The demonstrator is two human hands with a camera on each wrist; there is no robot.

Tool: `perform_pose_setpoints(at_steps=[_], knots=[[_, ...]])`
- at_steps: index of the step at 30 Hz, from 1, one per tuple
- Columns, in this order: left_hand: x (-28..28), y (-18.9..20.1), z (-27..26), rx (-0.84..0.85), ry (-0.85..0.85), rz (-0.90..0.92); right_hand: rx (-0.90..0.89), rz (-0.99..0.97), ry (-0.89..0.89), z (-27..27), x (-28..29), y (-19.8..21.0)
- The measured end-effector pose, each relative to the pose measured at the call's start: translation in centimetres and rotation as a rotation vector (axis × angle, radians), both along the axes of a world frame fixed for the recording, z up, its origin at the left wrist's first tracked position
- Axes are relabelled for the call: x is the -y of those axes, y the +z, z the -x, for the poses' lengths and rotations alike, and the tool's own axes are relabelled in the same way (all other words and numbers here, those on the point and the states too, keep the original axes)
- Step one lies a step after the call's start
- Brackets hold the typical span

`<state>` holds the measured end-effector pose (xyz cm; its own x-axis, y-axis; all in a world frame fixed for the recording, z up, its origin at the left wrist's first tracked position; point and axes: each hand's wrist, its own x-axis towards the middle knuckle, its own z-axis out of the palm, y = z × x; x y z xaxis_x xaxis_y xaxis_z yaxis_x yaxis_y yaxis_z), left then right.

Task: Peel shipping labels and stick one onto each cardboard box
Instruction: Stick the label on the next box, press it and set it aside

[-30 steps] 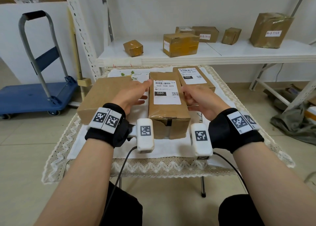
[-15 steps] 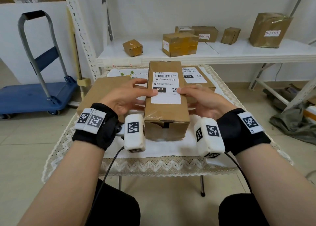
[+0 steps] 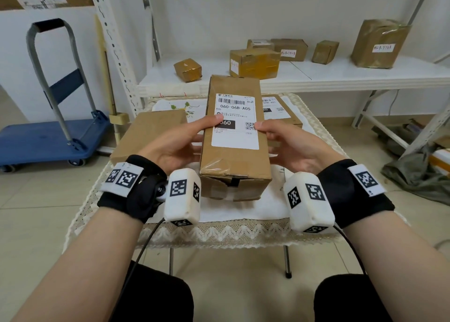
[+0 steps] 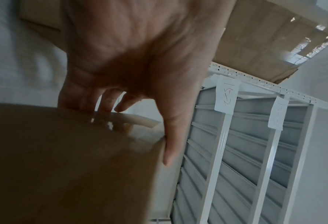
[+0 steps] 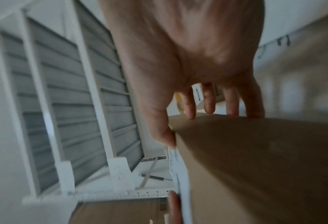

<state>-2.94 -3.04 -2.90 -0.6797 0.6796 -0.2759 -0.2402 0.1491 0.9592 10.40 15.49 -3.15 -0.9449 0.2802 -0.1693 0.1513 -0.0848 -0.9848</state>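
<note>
Holding the labelled cardboard box point(image 3: 235, 148) off the table point(image 3: 219, 226) between both hands, label face up.

Left hand point(image 3: 175, 141) and right hand point(image 3: 289, 144) each clamp a long side of the box, fingers curled underneath and thumbs on top, the thumb tips pressing opposite edges of the shipping label point(image 3: 235, 120), likely to smooth it flat while the box is carried. Just beyond the right-hand grip sits a second labelled box point(image 3: 280, 109); left of the left-hand grip lies a plain box point(image 3: 148, 131) with no label showing on top, probably next in line. A shelf point(image 3: 316, 78) farther ahead of the grip holds several parcels, which looks like where this one is headed.
</note>
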Motion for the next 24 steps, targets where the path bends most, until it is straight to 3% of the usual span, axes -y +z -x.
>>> perform_pose_setpoints(at_steps=[5, 10, 14, 19, 24], knots=[[-0.9, -0.2, -0.6, -0.061, -0.010, -0.003, -0.101, -0.364, -0.287, -0.3, -0.3, 0.1], [-1.6, -0.2, -1.2, -0.137, -0.039, 0.027, -0.185, -0.963, -0.054, -0.4, 0.3, 0.6], [-1.8, 0.0, -1.8, -0.180, -0.067, 0.030, -0.191, -1.239, -0.025, 0.2, 0.9, -0.6], [-1.5, 0.4, -2.6, -0.206, -0.112, 0.058, -0.176, -1.360, -0.073, 0.3, 0.6, -1.2], [-1.5, 0.8, -3.5, -0.222, -0.149, 0.082, -0.140, -1.316, -0.127, 0.7, -0.1, -0.4]])
